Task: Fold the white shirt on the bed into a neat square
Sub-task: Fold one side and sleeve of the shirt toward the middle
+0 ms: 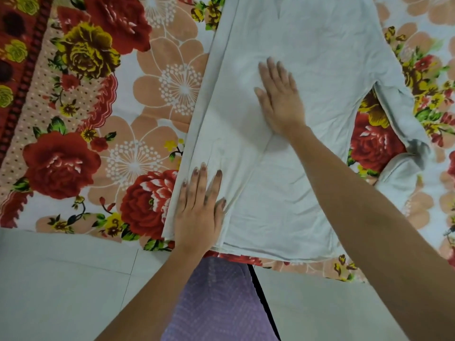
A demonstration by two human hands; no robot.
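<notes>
White cotton shirt (307, 70) spread on floral red-and-peach bedsheet (98, 119), left hand (199, 207) open flat on shirt's folded left edge, right hand (280, 99) open, palm pressing shirt's middle

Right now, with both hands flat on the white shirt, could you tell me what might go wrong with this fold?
The loose right sleeve lies bunched on the floral bedsheet and may fold in crooked. Wrinkles near the left hand could get pressed into the white cotton shirt as the right hand smooths.
</notes>
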